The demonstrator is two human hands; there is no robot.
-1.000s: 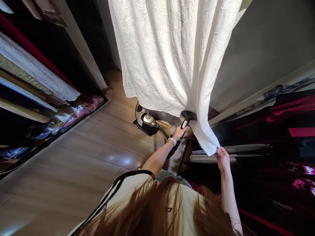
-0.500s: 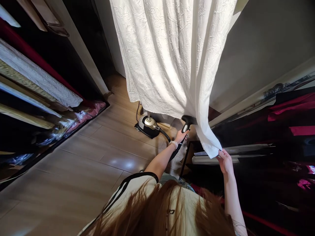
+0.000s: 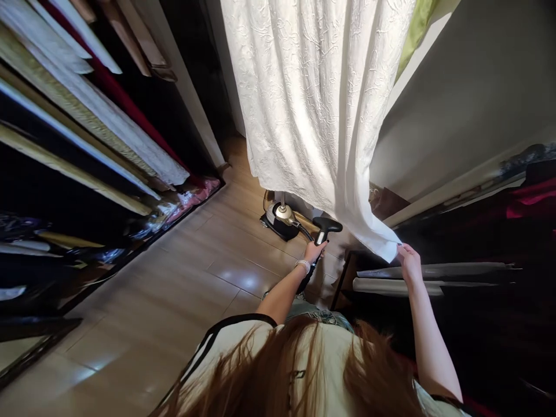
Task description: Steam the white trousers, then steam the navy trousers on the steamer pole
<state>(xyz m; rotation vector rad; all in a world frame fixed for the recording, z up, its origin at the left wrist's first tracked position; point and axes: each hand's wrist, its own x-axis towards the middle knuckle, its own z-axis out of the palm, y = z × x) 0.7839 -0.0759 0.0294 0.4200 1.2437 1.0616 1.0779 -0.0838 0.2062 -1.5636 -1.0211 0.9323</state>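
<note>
A long white textured cloth [image 3: 304, 104] hangs in front of me, its lower right corner drawn out to the right. That corner is pinched in the fingers of my right hand [image 3: 409, 262]. My left hand [image 3: 313, 253] is wrapped round the handle of a black garment steamer head [image 3: 327, 225], held just below the cloth's hem and apart from it. Behind it, the steamer's base [image 3: 281, 219] stands on the floor with a pole rising from it under the cloth. A dark ribbed hose [image 3: 305, 233] runs from the base toward my left hand.
Garments [image 3: 87, 110] hang in a dark rack on the left, with plastic-wrapped items [image 3: 174, 211] along its bottom. Right of me are a dark rack with pale rolls [image 3: 395, 285] and a grey wall [image 3: 478, 75]. The wood-look floor [image 3: 174, 289] stretches left.
The view has shifted, so the surroundings sit further right. The steamer head has moved down from the hem, where it was partly behind the cloth. My right hand still holds the corner.
</note>
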